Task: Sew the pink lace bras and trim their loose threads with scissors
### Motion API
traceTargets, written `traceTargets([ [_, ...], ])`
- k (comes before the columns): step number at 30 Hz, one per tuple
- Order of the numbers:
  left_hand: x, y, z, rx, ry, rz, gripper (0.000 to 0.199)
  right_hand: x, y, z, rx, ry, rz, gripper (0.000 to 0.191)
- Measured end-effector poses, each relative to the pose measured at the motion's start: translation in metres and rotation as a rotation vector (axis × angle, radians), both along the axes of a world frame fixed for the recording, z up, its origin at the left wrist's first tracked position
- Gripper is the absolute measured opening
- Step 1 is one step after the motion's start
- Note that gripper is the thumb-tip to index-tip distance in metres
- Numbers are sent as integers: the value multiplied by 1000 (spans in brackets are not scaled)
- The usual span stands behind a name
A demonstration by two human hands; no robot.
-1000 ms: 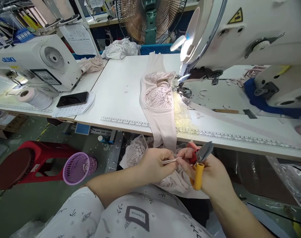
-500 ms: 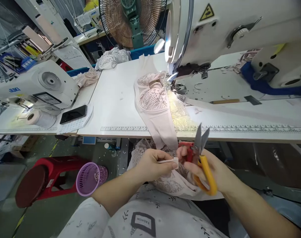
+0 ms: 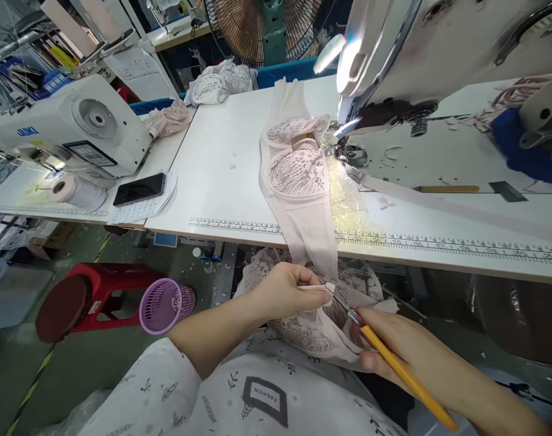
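Observation:
My left hand (image 3: 289,293) pinches the end of a pale pink strap, just below the table's front edge. My right hand (image 3: 394,339) is closed round scissors with an orange handle (image 3: 405,375); their blades point left and their tips are at the strap end by my left fingertips. Pink lace garment pieces (image 3: 303,336) lie over my lap under both hands. Another pale pink lace garment (image 3: 298,169) lies on the white table and hangs over its edge, its upper part beside the sewing machine's needle area.
The big sewing machine (image 3: 394,54) stands at the right. Further left are another machine (image 3: 89,127), a phone (image 3: 139,189) and a thread cone (image 3: 78,192). A red stool (image 3: 103,297) and purple basket (image 3: 166,306) stand on the floor. A fan (image 3: 273,30) is behind.
The scissors have turned from pointing up to pointing left, their tips now at the strap end. My right hand has shifted its hold on them. The camera view has moved and tilted slightly.

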State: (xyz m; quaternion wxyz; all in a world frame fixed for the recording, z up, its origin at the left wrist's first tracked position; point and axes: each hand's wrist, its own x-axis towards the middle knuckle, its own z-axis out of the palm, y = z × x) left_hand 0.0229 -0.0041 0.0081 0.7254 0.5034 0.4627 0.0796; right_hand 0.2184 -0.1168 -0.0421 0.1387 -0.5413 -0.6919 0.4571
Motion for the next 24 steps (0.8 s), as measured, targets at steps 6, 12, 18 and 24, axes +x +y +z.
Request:
traceTargets([
  [6,0,5,6,-44,-3,10,29,-4,-4,-5,-41,21,-51,46],
  [12,-4,8,-5,-61,-40,-33,32,-8,-5,-5,-43,37,-45,40],
  [18,-4,10,-5,-89,-69,-23,34,-10,-4,-7,-81,95,-108,37],
  [24,-4,9,0,-105,-49,1,37,-21,-3,-15,-57,132,-231,41],
])
